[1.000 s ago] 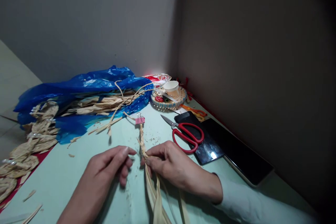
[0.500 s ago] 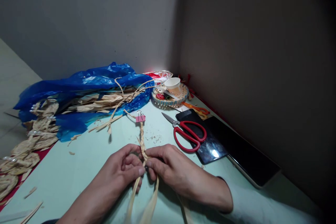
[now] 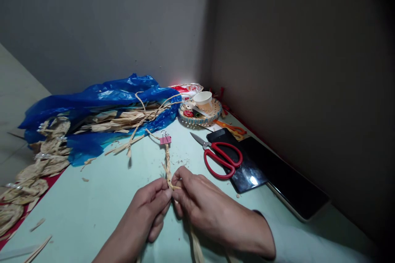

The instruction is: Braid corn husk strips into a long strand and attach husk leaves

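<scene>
A braid of pale dried strips [image 3: 168, 164] is lying at the centre of the frame, running down from a pink binder clip [image 3: 165, 139] that is gripping its upper end. The left hand [image 3: 149, 207], coming up from the bottom edge, is pinching the braid's lower end between thumb and forefinger, its other fingers curling under. The right hand [image 3: 202, 207], just beside it, is grasping a strand [image 3: 176, 188] that is bending off the braid toward the right. Loose strips [image 3: 196, 246] are trailing below the right hand toward the bottom edge.

Right of the braid, red-handled scissors [image 3: 228, 164] are lying with their blades pointing to the upper left, their handles partly overlapping a dark phone [image 3: 247, 176]. A larger black device [image 3: 290, 181] is resting beside the phone, farther right. Above them, orange handles [image 3: 234, 129] are showing near a round woven basket [image 3: 197, 122], which is holding a paper cup [image 3: 203, 98] and small items.

Left of centre, a blue plastic bag [image 3: 123, 86] is spreading open around a bundle of dried strips [image 3: 123, 121]. Coiled woven pieces [image 3: 33, 176] are lining the left edge, and scraps [image 3: 37, 224] are dotting the pale green tabletop [image 3: 101, 197] at lower left.
</scene>
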